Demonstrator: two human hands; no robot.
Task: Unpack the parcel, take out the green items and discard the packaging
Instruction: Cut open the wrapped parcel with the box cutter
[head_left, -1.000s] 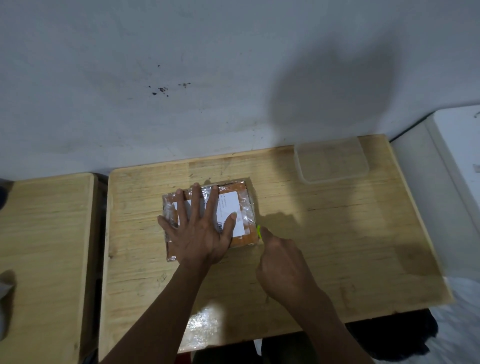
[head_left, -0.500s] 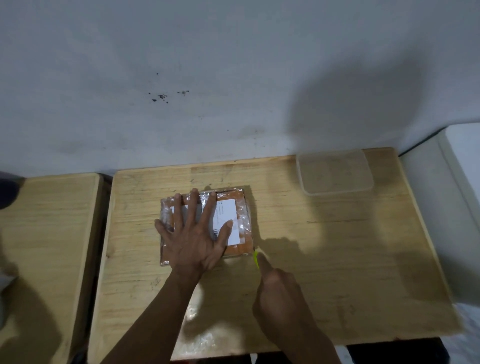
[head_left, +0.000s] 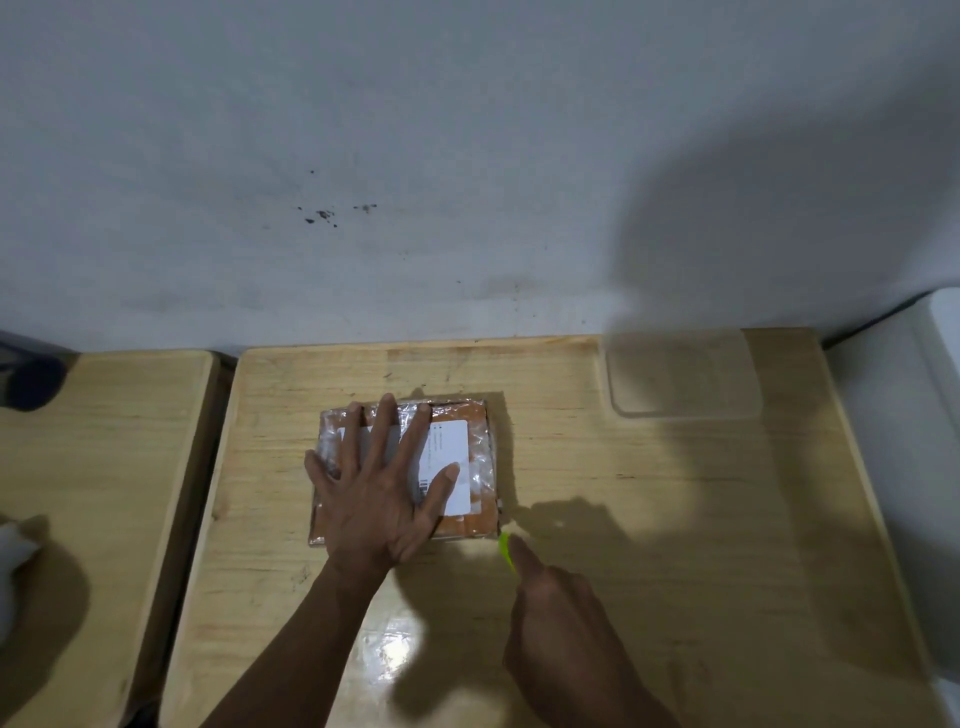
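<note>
The left hand (head_left: 382, 499) lies flat with fingers spread on the parcel (head_left: 467, 462), pinning it to the counter (head_left: 649, 519). The right hand (head_left: 561, 618), just beside the parcel's near corner, grips a small green cutter (head_left: 505, 548). Slitting the wrap is best done shallowly along that edge, away from the spread fingers.

A wooden worktop (head_left: 649, 519) stood against a grey wall (head_left: 467, 130) flecked with dark spots (head_left: 324, 215); a second table (head_left: 93, 493) sat just left, shadows falling right.

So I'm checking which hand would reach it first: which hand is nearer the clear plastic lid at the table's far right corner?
Right. The right hand sits nearer the lid, below and left of it; the left hand lies farther left, flat on the parcel.
</note>
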